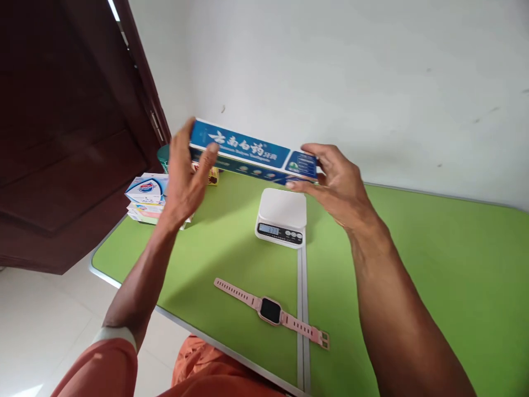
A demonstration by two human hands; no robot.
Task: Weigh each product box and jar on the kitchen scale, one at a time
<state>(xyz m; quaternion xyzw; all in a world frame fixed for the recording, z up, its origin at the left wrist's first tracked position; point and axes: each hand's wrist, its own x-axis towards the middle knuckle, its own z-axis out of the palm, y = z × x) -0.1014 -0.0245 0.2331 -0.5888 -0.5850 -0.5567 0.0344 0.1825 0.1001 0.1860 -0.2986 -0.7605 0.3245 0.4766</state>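
Note:
A long blue toothpaste box [252, 151] is held up in the air between both hands, tilted down toward its right end. My left hand [188, 171] grips the box's left end, thumb on the near face. Closed around the right end is my right hand [333, 173], with fingers on top and thumb underneath. Below and beyond the box, a white digital kitchen scale [283, 212] stands on the table, its display lit and its platform bare. Nearer to me lies a pink smartwatch [270, 310], strap spread out flat, black screen up.
Stacked soap boxes [145, 193] stand at the table's far left, partly behind my left arm, with a green container [163, 157] and a yellow package [214, 176] behind. A metal seam [303, 309] crosses the green table [413, 259]. A white wall and dark door [61, 138] border it.

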